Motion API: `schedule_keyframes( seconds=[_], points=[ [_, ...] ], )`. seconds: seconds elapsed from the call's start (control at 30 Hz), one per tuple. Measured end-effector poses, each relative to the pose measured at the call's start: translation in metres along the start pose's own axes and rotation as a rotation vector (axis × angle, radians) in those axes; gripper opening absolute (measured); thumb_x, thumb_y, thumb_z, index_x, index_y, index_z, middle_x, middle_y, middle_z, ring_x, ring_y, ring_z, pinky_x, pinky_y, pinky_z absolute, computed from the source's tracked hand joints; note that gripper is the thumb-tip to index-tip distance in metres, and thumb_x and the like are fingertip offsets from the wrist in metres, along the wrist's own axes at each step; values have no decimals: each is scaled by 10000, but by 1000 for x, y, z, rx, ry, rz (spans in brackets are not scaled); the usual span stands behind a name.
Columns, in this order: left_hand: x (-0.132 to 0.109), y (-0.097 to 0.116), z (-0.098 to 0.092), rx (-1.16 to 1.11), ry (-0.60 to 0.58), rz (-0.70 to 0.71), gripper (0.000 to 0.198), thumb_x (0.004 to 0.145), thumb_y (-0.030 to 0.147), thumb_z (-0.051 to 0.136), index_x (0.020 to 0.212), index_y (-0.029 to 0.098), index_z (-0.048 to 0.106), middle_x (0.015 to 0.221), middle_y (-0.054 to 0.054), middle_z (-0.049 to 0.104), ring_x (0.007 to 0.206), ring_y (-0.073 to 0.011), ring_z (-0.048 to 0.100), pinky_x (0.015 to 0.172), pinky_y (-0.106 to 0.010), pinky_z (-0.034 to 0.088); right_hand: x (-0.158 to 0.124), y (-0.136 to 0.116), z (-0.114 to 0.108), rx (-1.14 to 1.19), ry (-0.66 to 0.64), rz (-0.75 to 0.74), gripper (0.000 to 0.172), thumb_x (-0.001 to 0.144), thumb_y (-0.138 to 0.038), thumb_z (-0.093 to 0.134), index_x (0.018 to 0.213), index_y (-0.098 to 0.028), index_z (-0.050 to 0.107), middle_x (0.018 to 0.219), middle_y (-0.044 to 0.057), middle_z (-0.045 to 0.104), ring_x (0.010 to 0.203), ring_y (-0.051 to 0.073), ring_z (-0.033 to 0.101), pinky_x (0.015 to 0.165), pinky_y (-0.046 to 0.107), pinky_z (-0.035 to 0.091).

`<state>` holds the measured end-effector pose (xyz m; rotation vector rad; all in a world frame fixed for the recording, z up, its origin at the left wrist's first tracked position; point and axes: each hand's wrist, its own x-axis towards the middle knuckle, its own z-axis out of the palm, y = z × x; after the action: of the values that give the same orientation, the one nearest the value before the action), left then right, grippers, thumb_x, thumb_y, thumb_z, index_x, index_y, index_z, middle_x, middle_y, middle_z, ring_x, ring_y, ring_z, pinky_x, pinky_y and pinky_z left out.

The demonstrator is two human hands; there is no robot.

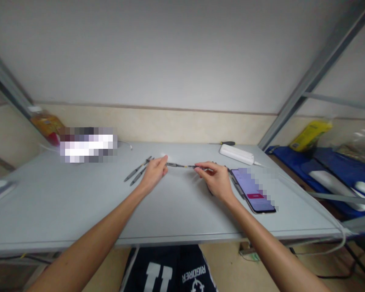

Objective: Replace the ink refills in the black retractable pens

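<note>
Above the middle of the grey table (176, 215), my left hand (154, 172) is closed on a grey pen part (174, 164) that points to the right. Facing it, my right hand (214, 176) pinches a thin dark piece (194, 166) between thumb and fingertips. The two pieces lie nearly in line; whether they touch is too small to tell. Two grey pens (137, 169) rest side by side on the table, just left of my left hand. Another slim grey item (237, 185) lies right of my right hand, along the phone's edge.
A phone (254, 190) with a lit screen lies at the right. Behind it are a white power strip (236, 154) with a cable and a screwdriver (228, 143). An orange bottle (47, 123) stands at the back left. Blue shelf items and a yellow packet (310, 134) are far right.
</note>
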<state>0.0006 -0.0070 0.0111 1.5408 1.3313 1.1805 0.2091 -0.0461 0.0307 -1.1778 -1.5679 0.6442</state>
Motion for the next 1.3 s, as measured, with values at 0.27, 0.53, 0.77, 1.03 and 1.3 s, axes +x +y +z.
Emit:
schedule_keyframes(
  seconds=[0.27,0.53,0.77,1.03,1.3],
  points=[
    [2,-1,3,-207,-46,104,312,770,480,544,695,181,503,591,15,551,547,-99,477,552,-220,370,-1,-6,2,147,-74,132,352,765,-413,575,995,-151,625,495,-33,556,446,108,484,465,220,388],
    [-1,-1,1,-249,-68,131,286,733,442,623,735,170,536,621,2,588,604,-105,527,593,-218,390,-1,-12,4,265,-117,379,377,806,-518,448,818,-171,597,332,-86,391,293,76,272,339,195,202],
    [4,-5,1,-387,-18,98,284,726,430,637,730,166,530,600,15,577,566,-85,491,589,-207,369,0,-14,-2,314,-150,277,375,687,-466,640,897,-158,596,557,-18,603,453,106,511,448,216,391],
    [5,-8,1,-407,-48,84,273,712,417,651,722,176,524,602,15,572,576,-95,504,586,-212,374,1,-12,-4,-138,-189,225,564,867,-558,335,544,-168,584,374,-2,496,358,113,457,437,235,361],
    [5,-9,2,-449,-49,21,257,691,382,669,703,175,518,598,13,572,556,-86,492,571,-207,369,-1,-12,-10,-279,-120,-52,231,805,-361,532,835,-186,679,619,24,658,546,149,583,544,244,420]
  ],
)
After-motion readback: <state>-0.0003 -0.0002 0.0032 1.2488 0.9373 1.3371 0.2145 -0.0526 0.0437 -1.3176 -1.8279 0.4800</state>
